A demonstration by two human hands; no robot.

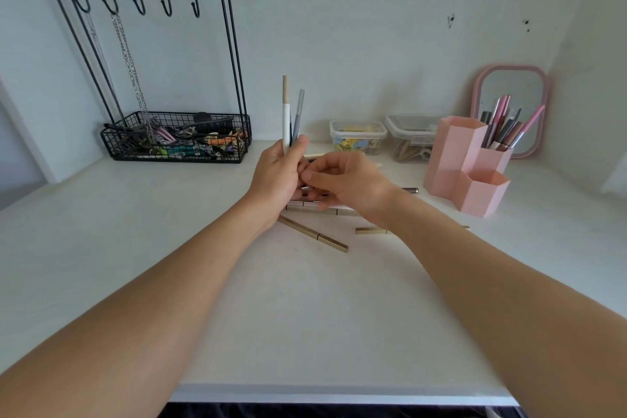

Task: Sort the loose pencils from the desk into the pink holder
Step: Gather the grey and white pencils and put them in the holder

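Note:
My left hand [276, 176] is closed around a small upright bunch of pencils [286, 119], a white-and-tan one and a grey one rising above my fingers. My right hand [346, 181] sits just to its right, fingers curled and touching the bunch near its lower end, low over the desk. Under and around both hands lie loose gold pencils [314, 234], one more [371, 231] to the right, and a dark pen tip [410, 190]. The pink holder [454, 156] with three hexagonal cups stands at the right; its back cup holds several pens.
A black wire rack [176, 139] with hooks, chains and a full basket stands at the back left. Two clear lidded boxes [358, 136] [410, 139] sit against the wall. A pink-framed mirror [512, 92] leans behind the holder. The desk's front edge [339, 392] is near me.

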